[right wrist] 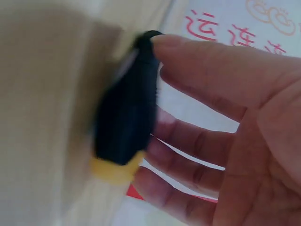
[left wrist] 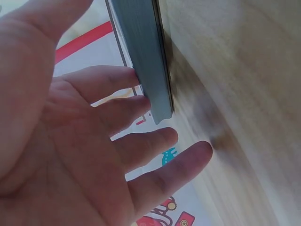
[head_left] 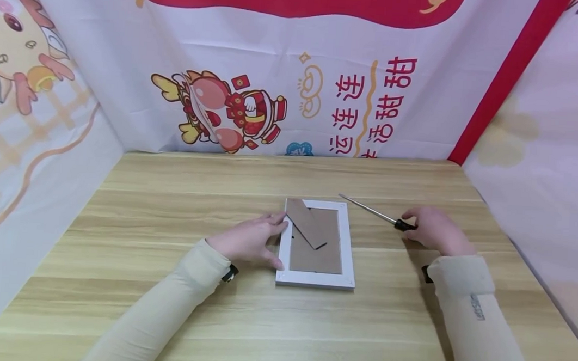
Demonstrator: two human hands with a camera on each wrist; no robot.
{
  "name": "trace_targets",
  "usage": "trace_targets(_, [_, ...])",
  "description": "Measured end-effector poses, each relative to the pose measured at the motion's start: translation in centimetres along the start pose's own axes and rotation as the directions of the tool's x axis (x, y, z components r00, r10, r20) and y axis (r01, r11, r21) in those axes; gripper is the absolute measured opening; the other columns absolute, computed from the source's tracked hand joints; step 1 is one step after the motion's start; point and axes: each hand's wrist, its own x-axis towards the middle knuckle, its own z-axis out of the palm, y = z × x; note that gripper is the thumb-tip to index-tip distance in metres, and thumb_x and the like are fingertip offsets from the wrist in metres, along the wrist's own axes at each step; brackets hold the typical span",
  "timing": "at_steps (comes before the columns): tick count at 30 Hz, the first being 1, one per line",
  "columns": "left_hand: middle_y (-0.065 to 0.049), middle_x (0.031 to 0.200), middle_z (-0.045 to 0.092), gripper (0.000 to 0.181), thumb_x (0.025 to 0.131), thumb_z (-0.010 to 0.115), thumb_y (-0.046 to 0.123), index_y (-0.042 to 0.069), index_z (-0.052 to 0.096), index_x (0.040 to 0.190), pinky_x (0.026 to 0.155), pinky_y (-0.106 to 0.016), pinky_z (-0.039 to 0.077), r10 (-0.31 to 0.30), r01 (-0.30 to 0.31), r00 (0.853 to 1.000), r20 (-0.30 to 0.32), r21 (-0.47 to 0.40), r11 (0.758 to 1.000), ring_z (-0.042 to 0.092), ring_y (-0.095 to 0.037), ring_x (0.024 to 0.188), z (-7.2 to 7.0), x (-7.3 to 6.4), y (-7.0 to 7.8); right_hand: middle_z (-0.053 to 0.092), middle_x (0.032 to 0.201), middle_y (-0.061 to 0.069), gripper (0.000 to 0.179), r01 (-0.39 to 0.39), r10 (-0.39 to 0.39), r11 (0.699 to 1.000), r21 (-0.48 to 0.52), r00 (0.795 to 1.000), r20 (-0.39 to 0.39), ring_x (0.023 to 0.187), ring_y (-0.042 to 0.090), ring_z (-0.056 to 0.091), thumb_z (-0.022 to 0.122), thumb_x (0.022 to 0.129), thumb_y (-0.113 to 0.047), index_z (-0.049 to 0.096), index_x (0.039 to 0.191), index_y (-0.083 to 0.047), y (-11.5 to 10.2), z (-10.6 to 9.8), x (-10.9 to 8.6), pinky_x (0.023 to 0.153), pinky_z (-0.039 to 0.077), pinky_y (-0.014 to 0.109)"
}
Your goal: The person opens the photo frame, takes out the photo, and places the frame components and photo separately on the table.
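A white photo frame (head_left: 348, 260) lies back side up on the table, its brown backing board (head_left: 329, 261) showing. The brown stand leg (head_left: 311, 225) slants across that board from the upper left. My left hand (head_left: 252, 238) is at the frame's left side, fingertips at its edge and thumb by the lower left corner. In the left wrist view the fingers (left wrist: 155, 146) are spread, two meeting the frame's side (left wrist: 146, 52). To the right, my right hand (head_left: 436, 229) holds a screwdriver (right wrist: 124, 108) by its black handle with a yellow end; the thin metal shaft (head_left: 368, 209) points up and left.
The wood-grain table (head_left: 188, 317) reaches back to a white printed cloth (head_left: 257, 37) with red lettering and cartoon figures. More printed cloth (head_left: 539, 177) hangs along the right side and the left side. Dark bands sit at both wrists.
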Motion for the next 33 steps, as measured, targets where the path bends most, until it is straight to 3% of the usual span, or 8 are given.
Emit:
trace_targets(3, [-0.013, 0.163, 0.017, 0.103, 0.075, 0.081, 0.054, 0.005, 0.036, 0.152, 0.116, -0.047, 0.022, -0.015, 0.015, 1.0, 0.012, -0.007, 1.0, 0.018, -0.04, 0.146, 0.1, 0.1, 0.1, 0.064, 0.089, 0.012, 0.037, -0.035, 0.035, 0.999, 0.016, 0.999, 0.024, 0.079, 0.028, 0.056, 0.075, 0.084, -0.012, 0.065, 0.117, 0.002, 0.5, 0.7, 0.1, 0.076, 0.047, 0.049])
trace_targets(10, [-0.015, 0.162, 0.017, 0.103, 0.075, 0.081, 0.054, 0.004, 0.035, 0.153, 0.115, -0.041, 0.026, -0.019, 0.019, 1.0, 0.012, 0.007, 1.0, 0.025, -0.033, 0.145, 0.2, 0.2, 0.2, 0.061, 0.079, 0.007, 0.02, -0.022, 0.022, 1.0, 0.007, 1.0, 0.01, 0.073, 0.025, 0.054, 0.071, 0.087, -0.011, 0.067, 0.105, -0.003, 1.2, 1.0, 0.2, 0.069, 0.045, 0.044])
trace_targets(15, [-0.016, 0.162, 0.016, 0.104, 0.075, 0.081, 0.055, 0.004, 0.034, 0.153, 0.113, -0.038, 0.03, -0.017, 0.017, 1.0, 0.014, 0.014, 1.0, 0.029, -0.029, 0.143, 0.2, 0.3, 0.3, 0.065, 0.093, 0.013, 0.021, 0.006, -0.006, 0.996, 0.09, 1.0, -0.008, 0.079, 0.027, 0.056, 0.067, 0.091, -0.016, 0.066, 0.107, -0.003, 1.6, 0.0, -0.3, 0.068, 0.045, 0.041])
trace_targets(20, [-0.018, 0.161, 0.016, 0.104, 0.074, 0.081, 0.055, 0.003, 0.035, 0.152, 0.112, -0.038, 0.032, -0.015, 0.015, 1.0, 0.019, 0.012, 1.0, 0.031, -0.03, 0.142, 0.2, 0.3, 0.3, 0.065, 0.101, 0.017, 0.026, 0.066, -0.049, 0.981, 0.18, 0.994, -0.096, 0.082, 0.026, 0.058, 0.062, 0.096, -0.017, 0.062, 0.114, 0.002, 1.4, -1.7, -1.7, 0.071, 0.046, 0.04])
trace_targets(23, [-0.018, 0.161, 0.016, 0.104, 0.074, 0.081, 0.055, 0.003, 0.035, 0.152, 0.111, -0.038, 0.033, -0.017, 0.017, 1.0, 0.022, 0.016, 1.0, 0.032, -0.03, 0.142, 0.2, 0.3, 0.2, 0.066, 0.099, 0.015, 0.026, 0.114, -0.079, 0.976, 0.185, 0.979, -0.188, 0.083, 0.026, 0.058, 0.063, 0.098, -0.019, 0.063, 0.115, 0.0, 0.9, -2.7, -2.6, 0.073, 0.046, 0.041])
trace_targets(28, [-0.017, 0.161, 0.016, 0.104, 0.074, 0.081, 0.056, 0.004, 0.035, 0.152, 0.111, -0.039, 0.034, -0.018, 0.017, 1.0, 0.024, 0.023, 1.0, 0.034, -0.031, 0.141, 0.2, 0.4, 0.2, 0.067, 0.09, 0.008, 0.021, 0.213, -0.139, 0.96, 0.184, 0.928, -0.345, 0.076, 0.023, 0.055, 0.069, 0.094, -0.021, 0.069, 0.11, -0.007, -0.5, -4.0, -3.9, 0.066, 0.044, 0.033])
trace_targets(31, [-0.017, 0.161, 0.016, 0.104, 0.074, 0.081, 0.055, 0.003, 0.035, 0.152, 0.111, -0.038, 0.034, -0.02, 0.019, 0.999, 0.026, 0.02, 1.0, 0.034, -0.03, 0.141, 0.2, 0.3, 0.3, 0.068, 0.085, 0.002, 0.018, 0.245, -0.164, 0.953, 0.177, 0.912, -0.377, 0.073, 0.019, 0.056, 0.075, 0.09, -0.026, 0.072, 0.104, -0.014, -1.4, -4.2, -4.3, 0.062, 0.044, 0.028])
trace_targets(33, [-0.017, 0.161, 0.016, 0.104, 0.075, 0.081, 0.055, 0.003, 0.034, 0.152, 0.111, -0.038, 0.033, -0.022, 0.021, 0.999, 0.026, 0.017, 1.0, 0.033, -0.03, 0.141, 0.2, 0.3, 0.3, 0.069, 0.084, -0.002, 0.016, 0.261, -0.191, 0.953, 0.152, 0.911, -0.364, 0.073, 0.017, 0.058, 0.077, 0.088, -0.03, 0.074, 0.099, -0.019, -1.9, -4.2, -4.4, 0.063, 0.045, 0.027])
